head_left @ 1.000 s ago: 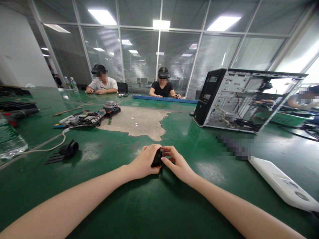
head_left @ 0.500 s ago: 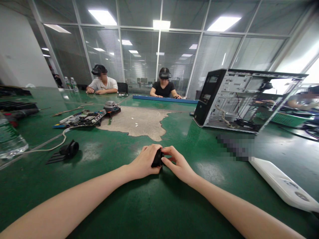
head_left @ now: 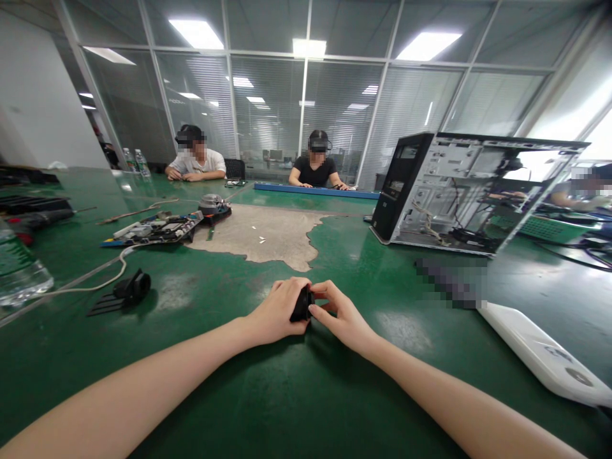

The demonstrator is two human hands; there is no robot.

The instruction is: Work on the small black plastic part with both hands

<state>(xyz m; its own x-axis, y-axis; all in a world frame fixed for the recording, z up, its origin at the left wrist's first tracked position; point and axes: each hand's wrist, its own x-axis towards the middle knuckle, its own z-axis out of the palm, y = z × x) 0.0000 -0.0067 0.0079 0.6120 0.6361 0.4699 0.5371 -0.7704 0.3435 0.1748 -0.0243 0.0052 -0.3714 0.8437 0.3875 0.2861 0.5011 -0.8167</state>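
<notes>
A small black part (head_left: 301, 305), its exact kind hidden by fingers, is held just over the green tabletop (head_left: 306, 395). My left hand (head_left: 277, 312) wraps around it from the left, thumb below and fingers over the top. From the other side my right hand (head_left: 339, 312) pinches at its right edge with thumb and fingertips. To the left lies a black plastic piece (head_left: 131, 290) with a round ring and several flat prongs.
A circuit board (head_left: 160, 228) with a fan-like cooler (head_left: 214, 205) lies back left. An opened computer case (head_left: 406, 191) stands back right, a white power bank-like device (head_left: 540, 350) before it. A water bottle (head_left: 19, 268) is at left. Two people sit opposite, another at far right.
My hands and the black part stay almost where they were. The person in black opposite has shifted their head slightly to the right.
</notes>
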